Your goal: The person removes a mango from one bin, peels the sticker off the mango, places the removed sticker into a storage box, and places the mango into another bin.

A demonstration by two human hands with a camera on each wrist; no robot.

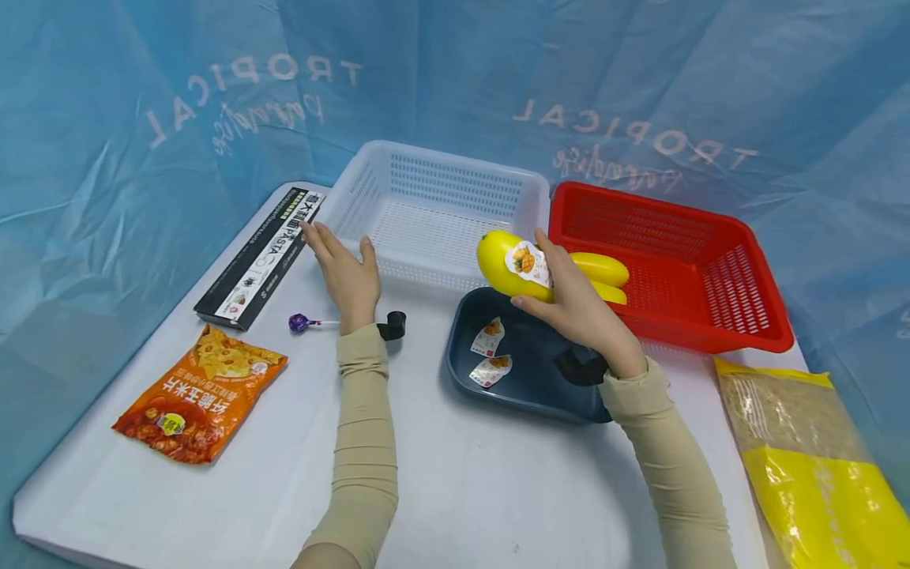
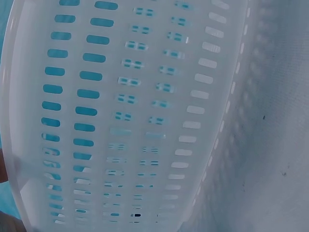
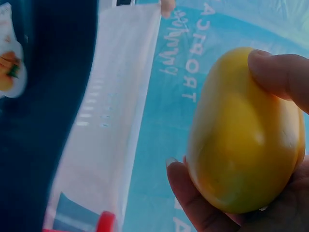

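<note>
My right hand grips a yellow toy-like mango with a white picture label on its side. It holds the mango above the far edge of a dark blue tray. In the right wrist view, thumb and fingers wrap round the smooth mango. My left hand, fingers extended, is at the near left corner of the white basket. The left wrist view shows the slotted wall of that basket, with a bit of the hand at its rim.
Yellow elongated fruits show at the red basket. Two mango-picture labels lie in the tray. On the left are a pasta box, a purple lollipop and an orange snack bag. A yellow bag lies right.
</note>
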